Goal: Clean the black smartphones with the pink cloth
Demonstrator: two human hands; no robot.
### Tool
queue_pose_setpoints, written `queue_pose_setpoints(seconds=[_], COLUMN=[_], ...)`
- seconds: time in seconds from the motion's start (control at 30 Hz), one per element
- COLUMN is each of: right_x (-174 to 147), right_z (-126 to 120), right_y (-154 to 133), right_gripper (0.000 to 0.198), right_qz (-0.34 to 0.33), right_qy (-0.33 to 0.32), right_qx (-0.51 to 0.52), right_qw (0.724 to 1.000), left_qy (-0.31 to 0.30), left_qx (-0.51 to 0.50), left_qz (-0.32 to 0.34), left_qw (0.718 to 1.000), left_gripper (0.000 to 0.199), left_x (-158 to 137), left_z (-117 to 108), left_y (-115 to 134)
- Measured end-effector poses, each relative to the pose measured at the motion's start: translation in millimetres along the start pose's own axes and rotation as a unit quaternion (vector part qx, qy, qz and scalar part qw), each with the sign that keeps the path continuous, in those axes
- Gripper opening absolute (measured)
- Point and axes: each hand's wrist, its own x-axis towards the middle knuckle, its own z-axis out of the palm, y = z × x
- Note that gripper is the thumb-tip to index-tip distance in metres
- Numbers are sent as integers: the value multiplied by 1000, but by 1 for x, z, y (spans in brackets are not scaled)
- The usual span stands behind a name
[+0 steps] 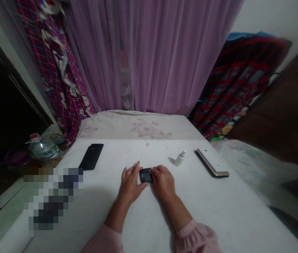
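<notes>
A small black mobile phone with a dark screen is at the middle of the white-covered table, lying sideways between my hands. My left hand grips its left end, thumb along the near edge and a finger at the far edge. Closed fingers of my right hand press on the right end and hide that part of the phone. Whether the right fingers also hold a small piece is not visible. A white spray bottle stands just beyond my right hand.
A black smartphone lies at the left, with a pixelated dark area nearer me. Stacked phones, the top one pale, lie at the right. A tiny pale square rests farther back. Purple curtains hang behind the table.
</notes>
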Motion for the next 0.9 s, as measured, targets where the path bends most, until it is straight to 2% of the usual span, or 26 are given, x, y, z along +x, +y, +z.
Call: queue_pose_setpoints(seconds=[0.1, 0.2, 0.4, 0.5, 0.6, 0.77, 0.9], right_x=[-5, -10, -17, -18, -19, -17, -14], right_z=[3, 1, -10, -11, -11, -10, -8], right_y=[-11, -7, 28, 38, 34, 10, -2], right_gripper=[19, 20, 20, 21, 20, 18, 19], right_qz=[-38, -52, 24, 27, -9, -123, -159], right_qy=[4, 5, 13, 20, 19, -15, -26], right_qx=[27, 42, 8, -3, 13, 78, 107], right_qw=[999, 998, 1000, 999, 1000, 989, 981], left_qy=[-5, -6, -6, -15, -29, -38, -44], left_qx=[5, 7, 8, 9, 7, 3, 1], left_qz=[2, 7, 15, 23, 26, 25, 38], left_qw=[1000, 1000, 1000, 1000, 999, 999, 998], left_gripper=[91, 89, 87, 86, 85, 83, 84], left_x=[0, 0, 0, -1, 0, 1, 1], left_z=[-1, -1, -1, -2, -4, -5, -5], left_y=[0, -1, -3, -5, -5, -5, -8])
